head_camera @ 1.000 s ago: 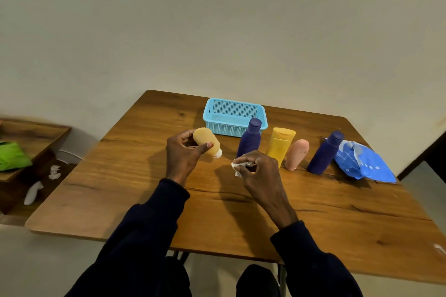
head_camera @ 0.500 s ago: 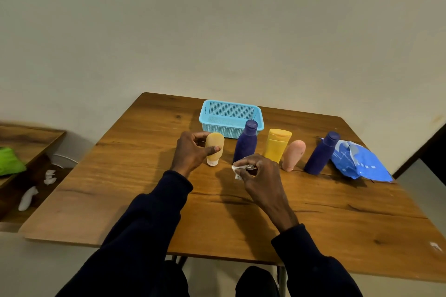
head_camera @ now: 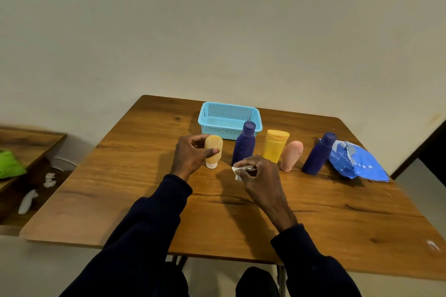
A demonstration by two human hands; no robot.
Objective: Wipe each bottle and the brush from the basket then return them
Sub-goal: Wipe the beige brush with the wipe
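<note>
Left hand (head_camera: 193, 154): clasps orange bottle (head_camera: 213, 150), cap-down on table (head_camera: 135, 176).
Right hand (head_camera: 259, 173): pinches white wipe (head_camera: 240, 171).
Basket (head_camera: 229, 120): behind the bottle row, well apart from both hands.

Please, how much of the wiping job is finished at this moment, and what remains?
Done: five bottles stand out of the blue basket on the table; which are already wiped cannot be told. In hand: the left hand holds the orange bottle cap-down on the table, and the right hand pinches a white wipe. Left: nothing has been returned to the basket, and no brush is visible.
</note>
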